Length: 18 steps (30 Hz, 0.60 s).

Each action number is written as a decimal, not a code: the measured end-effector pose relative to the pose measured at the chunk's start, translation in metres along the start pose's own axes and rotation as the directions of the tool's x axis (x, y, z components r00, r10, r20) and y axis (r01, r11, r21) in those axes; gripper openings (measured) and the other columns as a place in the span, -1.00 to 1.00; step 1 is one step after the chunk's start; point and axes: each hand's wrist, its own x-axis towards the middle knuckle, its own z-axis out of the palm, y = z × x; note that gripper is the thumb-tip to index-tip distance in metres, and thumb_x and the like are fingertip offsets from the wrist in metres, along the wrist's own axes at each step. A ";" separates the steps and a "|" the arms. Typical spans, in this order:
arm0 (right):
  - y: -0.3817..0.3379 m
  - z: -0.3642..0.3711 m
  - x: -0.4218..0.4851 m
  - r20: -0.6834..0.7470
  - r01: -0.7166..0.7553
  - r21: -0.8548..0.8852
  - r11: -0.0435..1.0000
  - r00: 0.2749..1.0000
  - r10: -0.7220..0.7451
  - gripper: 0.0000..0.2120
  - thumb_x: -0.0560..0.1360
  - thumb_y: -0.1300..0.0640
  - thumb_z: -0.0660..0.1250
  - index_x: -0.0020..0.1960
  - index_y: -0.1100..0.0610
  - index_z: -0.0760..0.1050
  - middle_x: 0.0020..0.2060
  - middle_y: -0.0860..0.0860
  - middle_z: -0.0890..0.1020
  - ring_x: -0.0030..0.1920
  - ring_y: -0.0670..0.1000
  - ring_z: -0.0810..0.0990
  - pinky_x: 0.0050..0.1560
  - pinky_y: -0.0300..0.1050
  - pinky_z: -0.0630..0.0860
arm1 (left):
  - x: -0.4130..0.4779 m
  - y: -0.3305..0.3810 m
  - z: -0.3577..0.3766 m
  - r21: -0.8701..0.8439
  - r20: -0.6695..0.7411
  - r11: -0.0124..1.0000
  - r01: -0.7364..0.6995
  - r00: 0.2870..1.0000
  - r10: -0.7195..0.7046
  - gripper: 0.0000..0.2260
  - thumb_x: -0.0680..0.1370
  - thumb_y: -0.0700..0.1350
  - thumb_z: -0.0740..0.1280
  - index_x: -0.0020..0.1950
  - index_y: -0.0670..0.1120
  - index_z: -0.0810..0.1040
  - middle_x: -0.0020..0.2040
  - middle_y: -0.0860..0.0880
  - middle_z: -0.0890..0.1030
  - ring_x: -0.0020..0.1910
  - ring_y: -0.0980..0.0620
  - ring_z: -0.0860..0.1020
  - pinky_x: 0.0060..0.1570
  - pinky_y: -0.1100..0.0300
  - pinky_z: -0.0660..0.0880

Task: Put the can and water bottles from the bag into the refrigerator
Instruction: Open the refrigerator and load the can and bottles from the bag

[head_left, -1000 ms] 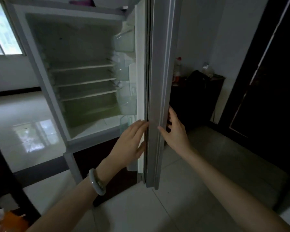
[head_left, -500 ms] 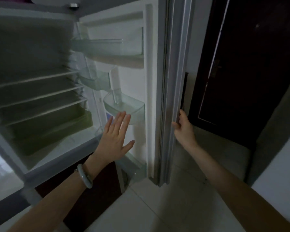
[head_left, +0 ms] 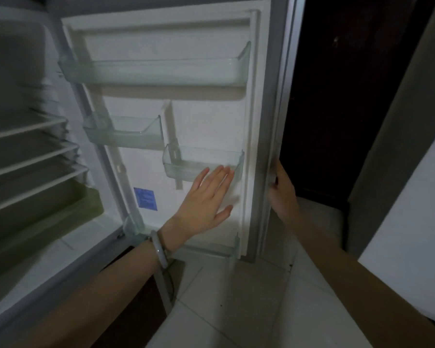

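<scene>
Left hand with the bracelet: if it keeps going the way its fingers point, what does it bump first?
Probably the small clear door bin; the left hand has its fingertips right at the bin's front wall, though depth is unclear.

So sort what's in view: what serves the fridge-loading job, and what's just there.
For the job:
- refrigerator door, held open
- door bins: top, middle, lower, all empty
- shelves
- left hand, flat by the lower bin
- right hand, gripping the door's edge

Just there:
- blue sticker
- bracelet
- dark door

No bag, can or bottles in view.
</scene>
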 end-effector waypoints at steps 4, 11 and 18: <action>0.009 0.013 0.009 0.105 0.315 -0.346 0.884 0.949 -0.297 -0.32 0.51 0.39 0.15 0.52 0.12 -0.08 0.52 0.14 -0.01 0.51 0.04 -0.03 0.47 -0.09 -0.03 | 0.024 0.001 0.020 -0.007 -0.036 1.000 0.007 0.999 -0.007 -0.40 0.55 0.10 0.19 0.45 -0.27 0.25 0.42 -0.24 0.35 0.44 -0.15 0.23 0.43 -0.11 0.11; 0.041 0.020 0.055 0.329 0.437 -0.600 0.670 0.898 -0.291 -0.24 0.47 0.30 0.22 0.51 0.15 -0.15 0.51 0.18 -0.01 0.51 0.16 -0.06 0.48 0.13 0.03 | 0.060 -0.004 0.053 0.010 -0.070 0.999 0.048 0.996 -0.047 -0.45 0.55 0.08 0.21 0.41 -0.27 0.32 0.38 -0.23 0.40 0.40 -0.16 0.31 0.41 -0.11 0.16; 0.059 0.013 0.099 0.390 0.480 -0.596 0.644 0.874 -0.291 -0.21 0.46 0.30 0.21 0.51 0.10 -0.19 0.52 0.14 -0.02 0.51 0.13 -0.08 0.48 0.13 0.01 | 0.089 -0.003 0.079 0.044 -0.066 0.991 0.127 0.990 -0.124 -0.46 0.54 0.05 0.22 0.40 -0.28 0.33 0.36 -0.24 0.42 0.39 -0.18 0.33 0.40 -0.12 0.16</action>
